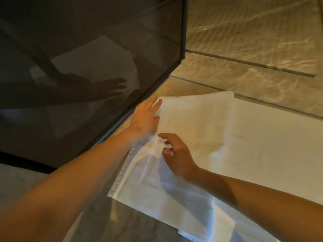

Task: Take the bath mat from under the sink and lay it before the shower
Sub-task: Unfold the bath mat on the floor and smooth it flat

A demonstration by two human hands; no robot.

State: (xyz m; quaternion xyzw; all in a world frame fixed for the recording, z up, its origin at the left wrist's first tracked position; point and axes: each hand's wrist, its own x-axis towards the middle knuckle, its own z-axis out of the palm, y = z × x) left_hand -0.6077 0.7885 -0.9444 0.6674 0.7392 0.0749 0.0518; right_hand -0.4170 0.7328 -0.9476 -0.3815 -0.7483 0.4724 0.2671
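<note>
A white bath mat [218, 145] lies spread on the floor beside the dark glass shower screen [87, 67], with a folded flap raised at its far left corner. My left hand [146, 117] reaches along the foot of the glass, and its fingers hold that flap's edge, partly tucked under the cloth. My right hand [176, 154] hovers just over the mat's middle left with its fingers loosely bent and touching the fabric; it holds nothing.
The black frame of the shower screen [182, 32] runs down to a corner close to the mat. Beige stone floor [244, 49] with a long drain slot [253, 64] lies beyond. Darker grey floor [26, 173] is at the near left.
</note>
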